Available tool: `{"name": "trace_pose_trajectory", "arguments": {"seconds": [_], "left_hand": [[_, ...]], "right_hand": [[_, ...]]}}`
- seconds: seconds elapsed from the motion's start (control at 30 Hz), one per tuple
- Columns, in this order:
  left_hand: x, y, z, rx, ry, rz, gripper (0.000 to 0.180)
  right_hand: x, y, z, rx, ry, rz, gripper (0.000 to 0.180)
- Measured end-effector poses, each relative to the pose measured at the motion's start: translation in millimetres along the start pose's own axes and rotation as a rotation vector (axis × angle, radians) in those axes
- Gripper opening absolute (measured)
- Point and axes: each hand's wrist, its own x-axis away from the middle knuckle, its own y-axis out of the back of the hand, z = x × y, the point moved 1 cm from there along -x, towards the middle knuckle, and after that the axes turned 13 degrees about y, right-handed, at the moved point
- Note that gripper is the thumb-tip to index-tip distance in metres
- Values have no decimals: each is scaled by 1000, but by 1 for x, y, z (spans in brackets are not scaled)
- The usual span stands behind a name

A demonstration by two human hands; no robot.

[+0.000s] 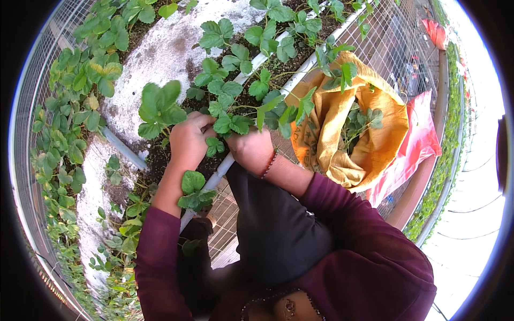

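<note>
Green strawberry plant (231, 124) sits in dark soil (160, 155) by a white pipe (214, 179). Left hand (188, 140) and right hand (250, 150) curl closed at its base; leaves hide what they grip. Yellow sack (332, 139) of plants lies just right.

Yellow sack (342, 136) (open) beside pink bag (415, 147)

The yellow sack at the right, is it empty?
No, the yellow sack is open and green leafy plants lie inside it.
</note>
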Motion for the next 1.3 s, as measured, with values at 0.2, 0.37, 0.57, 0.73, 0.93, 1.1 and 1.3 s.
{"name": "trace_pose_trajectory", "arguments": {"seconds": [0.2,0.37,0.57,0.73,0.93,1.1,1.3], "left_hand": [[-1,-1,4,2,-70,-6,24],[-5,-9,9,92,-60,14,23],[-9,-26,22,87,-76,-13,22],[-8,-26,24,127,-149,-73,35],[-6,-21,34,63,-144,-46,43],[-6,-20,28,109,-162,-22,39],[-9,-12,13,146,-32,82,29]], "right_hand": [[1,15,1,-102,-54,-146,7],[17,31,-22,-533,-231,-380,10],[41,19,-30,-1346,-685,-532,10],[33,13,-22,-1121,-618,-414,17],[14,25,-16,-452,-184,-302,33],[4,20,-24,-132,-249,4,33],[-9,23,-24,-99,-213,128,11]]}}
